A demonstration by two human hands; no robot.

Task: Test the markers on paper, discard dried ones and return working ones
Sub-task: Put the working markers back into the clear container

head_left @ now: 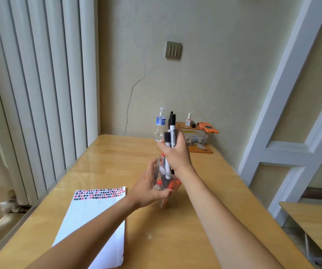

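Note:
A clear plastic jar [161,172] stands near the middle of the wooden table [224,210], with orange and black marker ends showing inside it. My left hand [150,188] wraps around the jar's side. My right hand [175,152] grips a bunch of white whiteboard markers [171,133] with black caps, upright, their lower ends reaching into the jar mouth. A white sheet of paper [96,220] with a red and black patterned top edge lies to the left of the jar, under my left forearm.
A water bottle [160,125] stands at the table's far edge by the wall. Beside it a small wooden shelf [190,127] carries a nail polish bottle [188,119], an orange phone [209,127] and a clear box [196,139]. Vertical blinds hang on the left.

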